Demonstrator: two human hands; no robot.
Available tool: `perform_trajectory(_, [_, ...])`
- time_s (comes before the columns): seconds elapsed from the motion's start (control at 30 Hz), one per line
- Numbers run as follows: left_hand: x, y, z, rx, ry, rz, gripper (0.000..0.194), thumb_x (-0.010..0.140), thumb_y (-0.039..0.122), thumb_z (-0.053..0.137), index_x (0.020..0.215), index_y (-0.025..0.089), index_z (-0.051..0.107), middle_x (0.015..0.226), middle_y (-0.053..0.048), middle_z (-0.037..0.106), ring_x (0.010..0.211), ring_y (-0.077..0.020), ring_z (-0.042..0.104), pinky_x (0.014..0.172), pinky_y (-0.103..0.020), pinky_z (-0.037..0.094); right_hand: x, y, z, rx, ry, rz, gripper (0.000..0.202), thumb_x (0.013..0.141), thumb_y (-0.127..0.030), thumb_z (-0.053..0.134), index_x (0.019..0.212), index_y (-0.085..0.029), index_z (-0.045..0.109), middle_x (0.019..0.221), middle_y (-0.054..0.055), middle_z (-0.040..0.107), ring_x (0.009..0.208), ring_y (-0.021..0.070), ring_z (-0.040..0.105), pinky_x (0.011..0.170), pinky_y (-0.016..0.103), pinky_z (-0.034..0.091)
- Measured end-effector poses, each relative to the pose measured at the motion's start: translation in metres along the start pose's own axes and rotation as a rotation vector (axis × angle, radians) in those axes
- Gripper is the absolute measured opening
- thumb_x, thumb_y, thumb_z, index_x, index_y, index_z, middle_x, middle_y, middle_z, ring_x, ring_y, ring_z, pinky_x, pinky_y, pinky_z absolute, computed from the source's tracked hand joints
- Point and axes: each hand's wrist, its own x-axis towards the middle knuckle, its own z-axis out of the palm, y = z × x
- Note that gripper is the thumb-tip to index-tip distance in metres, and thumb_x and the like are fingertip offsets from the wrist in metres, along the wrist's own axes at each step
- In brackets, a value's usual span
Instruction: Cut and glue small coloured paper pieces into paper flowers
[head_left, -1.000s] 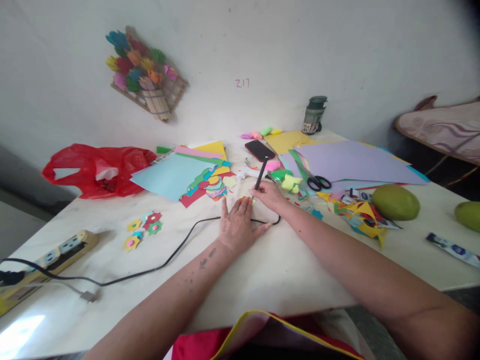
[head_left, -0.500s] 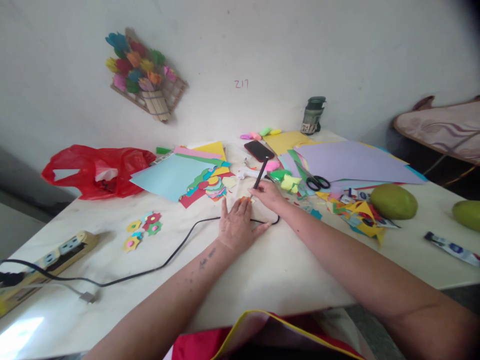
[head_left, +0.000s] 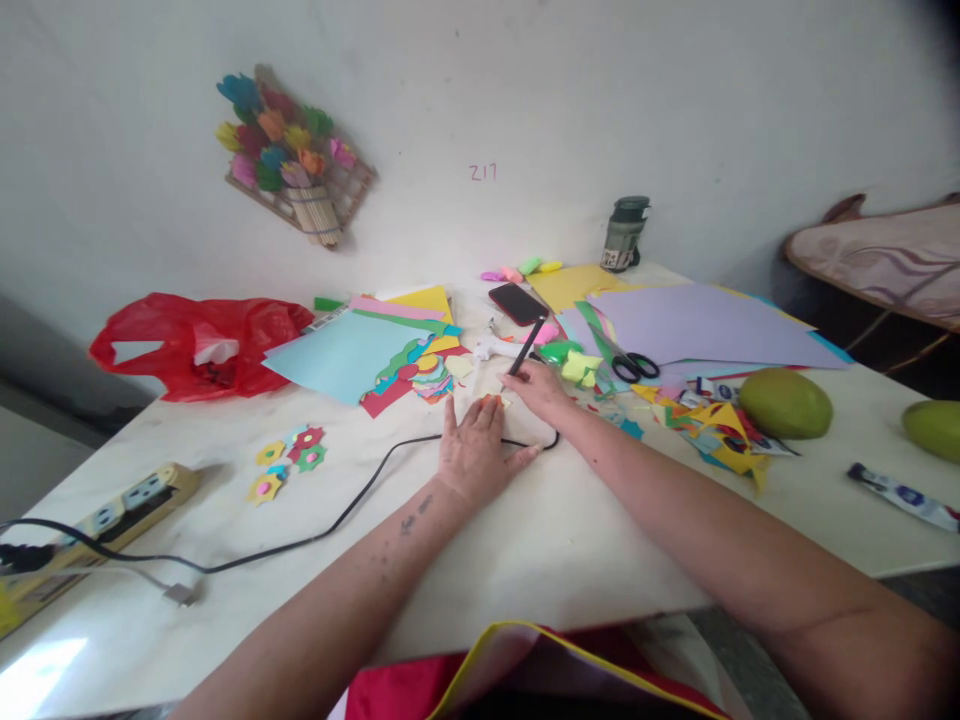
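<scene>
My left hand lies flat with its fingers spread, the fingertips resting on a small orange paper piece on the white table. Just right of it, my right hand is closed round a black pen, whose upper end tilts to the right; the tip is hidden by the fingers. Beyond the hands lies a white glue gun. Colored paper cutouts are piled to the left of it. Green clay is right of the pen.
Black cable runs to a power strip. Paper flowers lie left. A red bag, phone, bottle, scissors, purple paper, paper scraps, green fruit and a tube surround the hands.
The pen's upper end has tilted slightly to the right in my right hand. My left hand stays in place on the orange piece. The view has shifted slightly.
</scene>
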Motion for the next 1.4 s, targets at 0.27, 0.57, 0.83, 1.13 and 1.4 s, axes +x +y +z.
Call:
perform_trajectory(0.27, [0.001,-0.004,0.003,-0.012,0.028,0.019,0.071,0.086,0.067,0.027,0.133,0.018,0.049,0.143,-0.012,0.045,0.134,-0.0275,0.037,0.115,-0.058,0.003,-0.001,0.001,-0.003,0.261,0.033,0.043,0.020,0.074,-0.035,0.062,0.076,-0.015,0.066,0.069,0.002,0.067,0.065,0.0142,0.060,0.062,0.025,0.045])
perform_trajectory(0.57, [0.002,-0.002,-0.003,-0.121,-0.023,-0.073,0.057,0.091,0.051,0.028,0.137,0.019,0.040,0.141,-0.009,0.047,0.136,-0.0242,0.035,0.115,-0.058,0.004,-0.006,-0.001,-0.007,0.324,0.092,0.066,0.023,0.073,-0.038,0.064,0.069,-0.015,0.063,0.064,0.002,0.065,0.060,0.0132,0.059,0.061,0.025,0.046])
perform_trajectory(0.83, [0.009,-0.013,-0.002,-0.177,-0.078,-0.140,0.054,0.090,0.024,0.029,0.143,0.019,0.023,0.142,-0.010,0.046,0.135,-0.0182,0.037,0.114,-0.058,0.004,-0.020,-0.003,-0.010,0.289,0.003,0.030,0.022,0.074,-0.037,0.064,0.073,-0.016,0.066,0.068,0.003,0.068,0.065,0.0151,0.061,0.065,0.027,0.047])
perform_trajectory(1.13, [0.007,-0.010,0.005,-0.147,0.006,-0.149,0.056,0.091,0.022,0.027,0.146,0.020,0.021,0.137,-0.009,0.053,0.130,-0.0200,0.045,0.115,-0.054,0.005,-0.023,-0.001,-0.011,0.174,-0.100,-0.043,0.019,0.076,-0.032,0.065,0.081,-0.015,0.070,0.077,0.004,0.072,0.073,0.0166,0.064,0.073,0.029,0.049])
perform_trajectory(1.4, [0.009,-0.010,0.008,-0.150,-0.018,-0.196,0.058,0.090,0.022,0.030,0.147,0.013,0.018,0.135,-0.013,0.054,0.129,-0.0213,0.045,0.114,-0.055,0.004,-0.014,0.017,-0.001,0.154,-0.125,-0.105,0.019,0.076,-0.033,0.065,0.081,-0.016,0.072,0.077,0.005,0.072,0.074,0.0185,0.066,0.073,0.030,0.051])
